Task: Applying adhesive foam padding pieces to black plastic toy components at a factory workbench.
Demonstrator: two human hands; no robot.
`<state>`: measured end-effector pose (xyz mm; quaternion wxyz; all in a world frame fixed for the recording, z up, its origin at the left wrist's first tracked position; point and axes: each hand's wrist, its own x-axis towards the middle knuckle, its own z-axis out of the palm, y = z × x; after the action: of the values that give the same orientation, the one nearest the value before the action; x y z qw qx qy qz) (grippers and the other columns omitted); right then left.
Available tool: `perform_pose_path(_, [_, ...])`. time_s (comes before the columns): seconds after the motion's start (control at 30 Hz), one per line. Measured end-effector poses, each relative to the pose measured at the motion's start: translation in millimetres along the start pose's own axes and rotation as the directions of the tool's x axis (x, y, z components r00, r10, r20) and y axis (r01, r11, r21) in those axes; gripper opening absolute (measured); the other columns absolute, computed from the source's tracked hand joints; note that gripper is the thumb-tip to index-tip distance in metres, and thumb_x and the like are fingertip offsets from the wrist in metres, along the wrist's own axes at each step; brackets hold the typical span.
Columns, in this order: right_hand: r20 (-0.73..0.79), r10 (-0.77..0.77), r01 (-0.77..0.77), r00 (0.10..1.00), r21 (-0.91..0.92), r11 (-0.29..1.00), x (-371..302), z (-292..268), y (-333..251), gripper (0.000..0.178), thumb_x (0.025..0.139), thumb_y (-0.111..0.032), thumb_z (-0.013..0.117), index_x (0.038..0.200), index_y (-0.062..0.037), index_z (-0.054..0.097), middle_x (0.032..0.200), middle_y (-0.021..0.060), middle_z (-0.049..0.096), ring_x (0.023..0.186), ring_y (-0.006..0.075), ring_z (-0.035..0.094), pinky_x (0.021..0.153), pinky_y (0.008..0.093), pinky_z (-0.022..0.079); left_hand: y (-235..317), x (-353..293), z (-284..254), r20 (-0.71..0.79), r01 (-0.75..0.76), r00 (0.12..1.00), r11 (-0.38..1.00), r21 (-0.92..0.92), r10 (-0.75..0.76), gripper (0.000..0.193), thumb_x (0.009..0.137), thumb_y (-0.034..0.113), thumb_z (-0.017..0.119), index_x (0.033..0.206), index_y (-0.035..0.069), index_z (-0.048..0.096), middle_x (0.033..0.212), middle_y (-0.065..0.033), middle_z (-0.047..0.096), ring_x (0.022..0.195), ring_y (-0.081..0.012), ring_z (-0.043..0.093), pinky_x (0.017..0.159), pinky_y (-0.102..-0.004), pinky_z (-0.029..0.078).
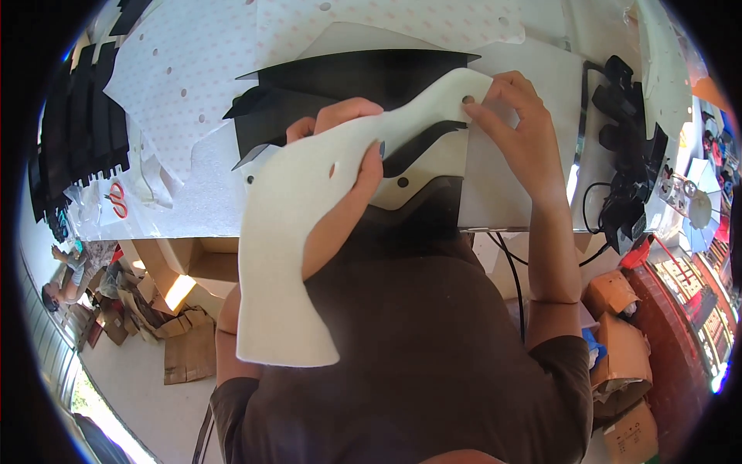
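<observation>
A long, curved off-white piece of felt-like or foam sheet [274,224] with a few holes is held up over the table's near edge. My left hand [365,176] grips its middle, thumb in front and fingers over the top edge. At its narrow right end, my right hand [525,116] pinches the tip beside a round hole. The wide lower end hangs free in front of my shirt. Behind it lie black sheet pieces [355,69] and another off-white piece with holes [437,166], partly covered by a curved black part [421,151].
White dotted backing sheets [193,69] spread over the table's far and left side. Red-handled scissors [117,199] and black strips [77,116] lie at the left. Black devices with cables [622,147] stand at the right. Cardboard boxes [618,340] are on the floor; a person [66,282] is far left.
</observation>
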<state>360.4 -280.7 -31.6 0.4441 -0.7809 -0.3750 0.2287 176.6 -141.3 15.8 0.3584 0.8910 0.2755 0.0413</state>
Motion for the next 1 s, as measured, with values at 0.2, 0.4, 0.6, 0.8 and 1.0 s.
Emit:
perform_pose_path(0.2, [-0.104,0.089,-0.087,0.991,0.018,0.996,-5.5,-4.5,0.5,0.013,0.076,-0.014,0.072,0.082,-0.0049,0.065,0.086,0.0053,0.058,0.089,0.022,0.053,0.082,0.0323,0.04,-7.6,-4.2,9.6,0.011,0.115,0.993,0.985,-0.128,-0.115,0.026,0.083,0.006,0.059,0.108,0.01,0.055,0.103,-0.0047,0.057,0.084,-0.0212,0.058,0.074,-0.0298,0.046])
perform_pose_path(0.4, [-0.075,0.049,-0.059,0.996,-0.136,0.989,-4.9,5.3,5.0,0.013,0.074,-0.016,0.074,0.082,-0.0092,0.067,0.095,0.0027,0.053,0.097,0.0206,0.047,0.093,0.0346,0.028,-7.2,-6.9,7.1,0.08,0.184,0.982,0.965,-0.189,-0.171,0.033,0.082,-0.008,0.055,0.112,0.0,0.047,0.105,-0.0067,0.054,0.086,-0.0107,0.053,0.077,-0.0233,0.044])
perform_pose_path(0.6, [-0.035,0.09,-0.094,0.995,-0.13,0.987,-3.9,3.9,4.8,0.012,0.074,-0.015,0.073,0.081,-0.0086,0.065,0.098,0.003,0.052,0.099,0.0209,0.046,0.094,0.0347,0.027,-3.5,-2.3,6.8,0.081,0.049,0.996,0.991,-0.125,-0.039,0.033,0.083,-0.008,0.055,0.114,0.0,0.045,0.105,-0.0066,0.054,0.083,-0.0092,0.053,0.072,-0.0218,0.045])
perform_pose_path(0.8, [-0.047,0.096,-0.101,0.994,-0.112,0.989,-4.9,4.1,8.6,0.012,0.075,-0.014,0.072,0.081,-0.0077,0.065,0.098,0.0031,0.052,0.099,0.0212,0.046,0.092,0.0351,0.028,1.8,1.1,9.1,0.094,0.11,0.99,0.989,-0.101,-0.101,0.03,0.083,0.002,0.059,0.11,0.013,0.052,0.098,-0.002,0.058,0.08,-0.0208,0.059,0.083,-0.0343,0.043])
perform_pose_path(1.0, [-0.022,0.069,-0.072,0.997,-0.176,0.982,-4.4,2.7,9.7,0.013,0.074,-0.006,0.07,0.081,-0.002,0.061,0.102,0.0058,0.052,0.098,0.0191,0.048,0.087,0.029,0.037,-5.3,1.4,18.5,0.014,-0.091,0.996,0.996,-0.008,0.091,0.034,0.078,-0.001,0.061,0.109,0.01,0.051,0.092,-0.0039,0.06,0.073,-0.0202,0.059,0.088,-0.0353,0.037])
